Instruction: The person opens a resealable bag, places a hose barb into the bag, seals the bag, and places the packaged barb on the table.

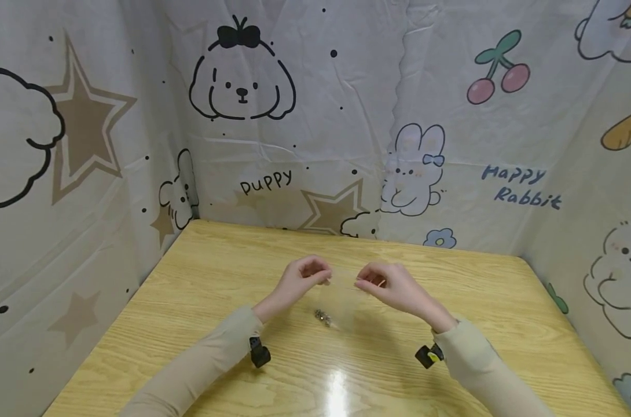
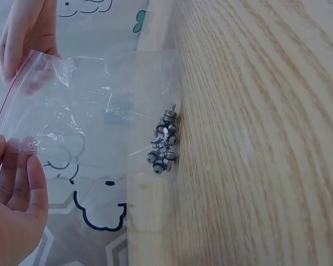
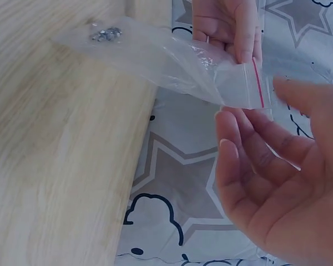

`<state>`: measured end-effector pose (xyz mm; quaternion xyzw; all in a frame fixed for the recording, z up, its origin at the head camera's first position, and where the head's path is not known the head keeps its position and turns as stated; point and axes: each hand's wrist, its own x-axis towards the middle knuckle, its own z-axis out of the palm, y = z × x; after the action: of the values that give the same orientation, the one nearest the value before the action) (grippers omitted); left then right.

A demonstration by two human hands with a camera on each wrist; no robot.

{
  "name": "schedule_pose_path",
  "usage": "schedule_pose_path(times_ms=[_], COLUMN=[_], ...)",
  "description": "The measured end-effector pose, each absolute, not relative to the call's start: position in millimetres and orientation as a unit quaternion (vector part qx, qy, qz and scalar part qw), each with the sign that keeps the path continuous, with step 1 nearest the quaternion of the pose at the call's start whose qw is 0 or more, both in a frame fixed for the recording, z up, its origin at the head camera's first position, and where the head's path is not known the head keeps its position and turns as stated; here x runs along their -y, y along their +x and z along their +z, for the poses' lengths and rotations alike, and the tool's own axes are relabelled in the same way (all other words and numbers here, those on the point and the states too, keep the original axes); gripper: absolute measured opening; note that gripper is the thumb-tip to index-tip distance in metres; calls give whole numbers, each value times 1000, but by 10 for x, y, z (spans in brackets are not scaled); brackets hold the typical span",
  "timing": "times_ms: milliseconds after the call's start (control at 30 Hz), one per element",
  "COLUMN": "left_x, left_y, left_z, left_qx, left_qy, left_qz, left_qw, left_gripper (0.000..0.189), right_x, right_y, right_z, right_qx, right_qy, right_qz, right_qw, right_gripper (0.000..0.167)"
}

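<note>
A clear zip-lock bag (image 2: pixel 100 105) with a red line along its mouth hangs between both hands over the wooden table. Small shiny metal parts (image 2: pixel 164 141) lie clustered at its bottom, close to the tabletop; their exact kind is unclear. My left hand (image 1: pixel 301 278) pinches one upper corner of the bag. At the opposite corner, my right hand (image 1: pixel 393 286) touches the bag with its bent fingers (image 3: pixel 255 149). In the right wrist view, its blurred thumb stands apart from those fingers, beside the bag's mouth.
Light wooden tabletop (image 1: pixel 201 347) extends around the hands. A cartoon-printed cloth (image 1: pixel 336 116) hangs behind the table and along both sides. Black wrist cameras (image 1: pixel 260 352) sit at both sleeve cuffs.
</note>
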<state>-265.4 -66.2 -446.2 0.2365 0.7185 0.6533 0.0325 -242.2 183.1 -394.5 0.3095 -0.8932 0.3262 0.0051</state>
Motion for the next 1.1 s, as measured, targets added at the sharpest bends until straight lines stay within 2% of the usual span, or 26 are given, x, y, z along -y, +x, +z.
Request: schedule_pose_path(times_ms=[133, 267, 400, 567, 1100], left_x=[687, 704, 718, 752, 781], left_y=[-2661, -2659, -2649, -2628, -2607], left_z=[-4492, -4506, -4500, -4479, -4449], left_qx=[-710, -706, -709, -715, -728], left_qy=[240, 242, 239, 237, 229], left_qz=[661, 665, 662, 657, 646], left_qw=[29, 25, 24, 28, 20], left_gripper=[22, 21, 20, 19, 20], right_x=[-1821, -1818, -1847, -1904, -1912], right_y=[-2380, -2359, -2349, -2347, -2364], right_z=[-3996, -4055, -4089, -4112, -4222], right_qx=[885, 882, 879, 875, 852], right_qy=[319, 313, 285, 253, 160], right_qz=[338, 351, 382, 412, 496], right_qw=[8, 29, 26, 19, 48], right_gripper=[21, 9, 4, 8, 20])
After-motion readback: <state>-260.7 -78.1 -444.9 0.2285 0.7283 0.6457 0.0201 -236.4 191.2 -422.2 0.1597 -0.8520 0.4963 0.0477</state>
